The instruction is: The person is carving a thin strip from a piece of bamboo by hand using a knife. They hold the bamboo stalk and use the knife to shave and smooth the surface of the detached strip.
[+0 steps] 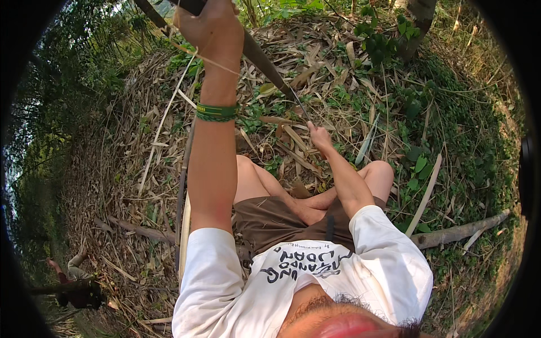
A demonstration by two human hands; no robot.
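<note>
A long dark shaft (pixel 265 65) stretches in front of the seated person, raised above the leaf-strewn ground (pixel 315 45) and lying between the two hands; its long axis runs on a slant, from the upper left beside the left hand (pixel 211 25) down toward the lower right, where it tapers and points at the right hand (pixel 319 138); a thin grey piece (pixel 302 107) carries on the same line from the narrow end to the right hand, though I cannot tell whether it belongs to the shaft or is separate.

The left hand is clenched around the thick upper end, its arm stretched far forward; the right hand, lower and nearer the body, is closed with its fingers gripping the thin grey piece, the exact hold too small to make out; a green wristband (pixel 217 111) circles the left wrist, and a thin pale strand (pixel 208 59) crosses just above it.

The person sits with legs crossed, in brown shorts (pixel 270 222) and a white shirt (pixel 389 253); pale strips (pixel 183 242) lie beside the left arm, pointing away from the body; past the right elbow a pale slat (pixel 425 194) leans on a slant near a thick branch (pixel 459 234); at the far lower left, part of another person (pixel 77 267) shows, small and well apart; a tree trunk (pixel 420 25) stands at the upper right.
</note>
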